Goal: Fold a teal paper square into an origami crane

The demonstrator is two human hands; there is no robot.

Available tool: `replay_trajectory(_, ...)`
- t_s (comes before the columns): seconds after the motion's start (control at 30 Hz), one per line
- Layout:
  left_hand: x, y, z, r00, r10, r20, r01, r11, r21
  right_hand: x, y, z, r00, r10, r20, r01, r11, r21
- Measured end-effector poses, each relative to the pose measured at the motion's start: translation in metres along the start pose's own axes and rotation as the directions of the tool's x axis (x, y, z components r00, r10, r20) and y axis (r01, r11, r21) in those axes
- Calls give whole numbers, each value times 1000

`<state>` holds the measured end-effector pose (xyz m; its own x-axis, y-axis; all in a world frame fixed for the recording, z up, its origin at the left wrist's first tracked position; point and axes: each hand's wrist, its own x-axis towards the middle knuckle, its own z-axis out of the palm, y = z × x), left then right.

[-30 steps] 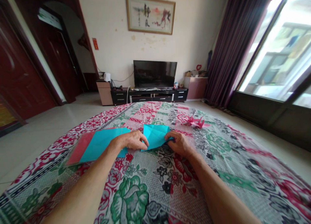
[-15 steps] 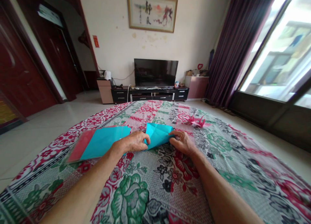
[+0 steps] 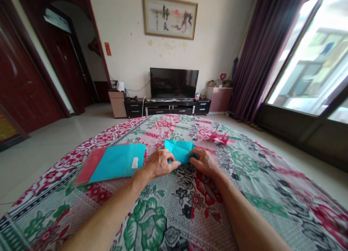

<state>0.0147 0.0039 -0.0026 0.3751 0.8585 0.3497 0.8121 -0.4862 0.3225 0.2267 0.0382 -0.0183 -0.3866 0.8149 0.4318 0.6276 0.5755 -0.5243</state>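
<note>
A creased blue sheet of origami paper (image 3: 179, 148) lies on the patterned tablecloth (image 3: 187, 207) between my hands, its near edge folded up. My left hand (image 3: 162, 163) is closed on its left near edge, thumb stretched along the fold. At the right end, my right hand (image 3: 204, 163) pinches the corner between thumb and fingers. Left of my left hand lies a clear packet of blue and red paper (image 3: 116, 162) with a small white label. Pink folded paper figures (image 3: 219, 138) stand beyond my right hand.
The round table's far edge faces a low black TV cabinet (image 3: 171, 107) with a television (image 3: 174, 83) on it. A purple curtain (image 3: 252, 55) hangs by the window at right. Dark red doors (image 3: 25, 73) are at left.
My left hand has slid right along the paper's near edge, and the near part is folded over further. The packet's white label has come into view. My right hand stays at the right corner.
</note>
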Motion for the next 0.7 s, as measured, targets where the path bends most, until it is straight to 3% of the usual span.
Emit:
replay_trajectory(0.13, 0, 2, 8, 998, 15, 54, -18, 999, 49, 1, 4, 3, 999, -38, -30, 37, 999, -40)
replay_trajectory(0.3, 6, 3, 12, 991, -89, 105, 76, 990, 119, 3, 12, 9, 992, -34, -119, 29, 999, -38)
replay_trajectory(0.43, 9, 6, 10, 972, -181, 149, 164, 979, 120, 4, 10, 10, 994, -10, -111, 1, 997, -77)
replay_trajectory(0.7, 3, 7, 5, 977, -19, 210, -20, 983, 185, 4, 0, 12, 984, 113, -138, -139, 971, -197)
